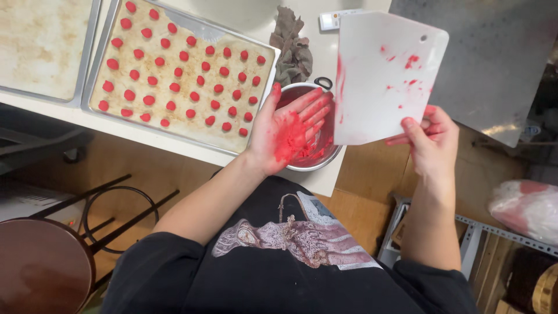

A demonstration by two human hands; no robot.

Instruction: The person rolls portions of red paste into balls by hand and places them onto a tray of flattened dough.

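Left hand (288, 131) over metal bowl (302, 164), beside baking tray (183, 70).

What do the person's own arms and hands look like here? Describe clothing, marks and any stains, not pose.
Both forearms are bare, with black sleeves ending near the elbows. No gloves, rings or watch show. The left hand has bright red crumbly paste smeared across its palm and fingers. The right hand carries only faint red traces on the fingers.

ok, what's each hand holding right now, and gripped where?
Right hand pinches the white plastic scraper at its lower right corner. Left hand grips nothing: open palm up, red dough on it, over the metal bowl.
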